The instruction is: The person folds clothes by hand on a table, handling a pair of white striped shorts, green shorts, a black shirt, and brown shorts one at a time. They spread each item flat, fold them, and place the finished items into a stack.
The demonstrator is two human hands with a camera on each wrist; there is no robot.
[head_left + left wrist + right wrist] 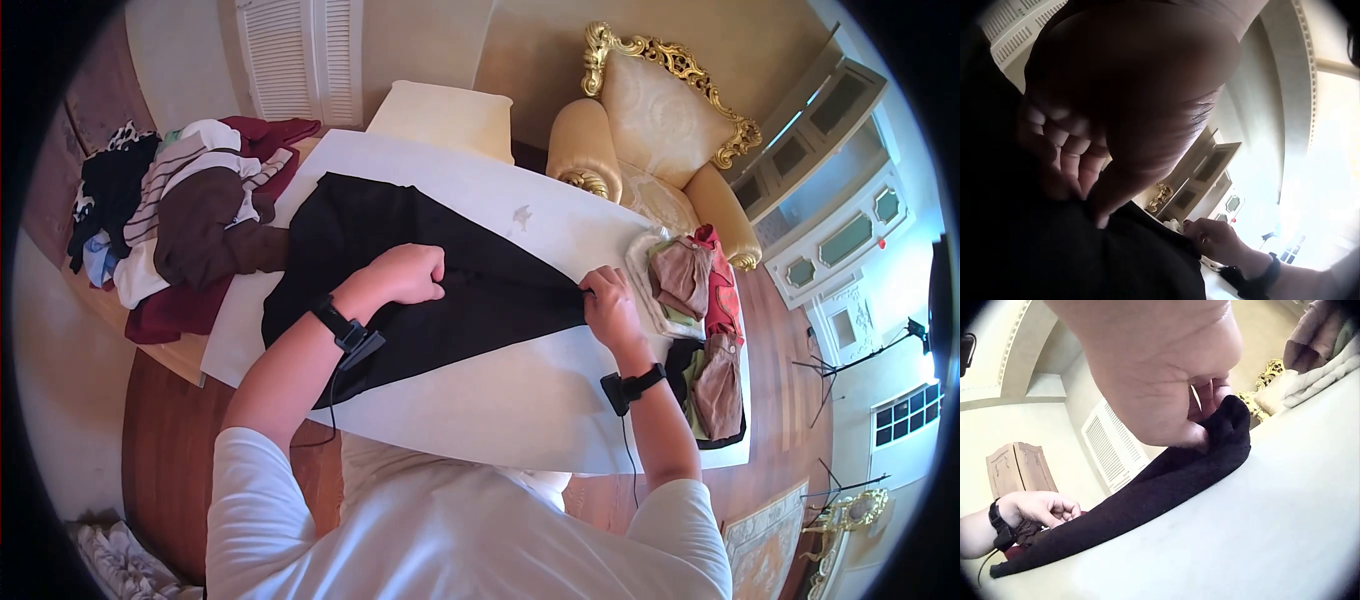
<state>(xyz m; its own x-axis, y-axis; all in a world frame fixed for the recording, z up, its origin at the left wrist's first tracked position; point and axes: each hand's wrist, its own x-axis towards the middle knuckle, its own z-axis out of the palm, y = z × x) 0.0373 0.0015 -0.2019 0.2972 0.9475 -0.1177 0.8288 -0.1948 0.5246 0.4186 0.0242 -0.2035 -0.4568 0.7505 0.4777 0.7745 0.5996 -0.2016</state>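
A black garment (430,320) lies across the white table, wide at the left and narrowing to the right. The left hand (408,274) is at its middle, and in the left wrist view that hand (1110,125) pinches the black cloth (1141,256) between thumb and fingers. At the narrow end, the right hand (612,308) grips the tip of the garment. The right wrist view shows the right hand (1166,381) with thumb and fingers round the bunched end of the black cloth (1166,481), which rests along the tabletop.
On the white table (500,415), a pile of mixed clothes, including a brown garment (205,225), lies at the left. Folded clothes (718,385) are stacked at the right edge. Behind stand a cream stool (440,118) and a gold-trimmed armchair (665,115).
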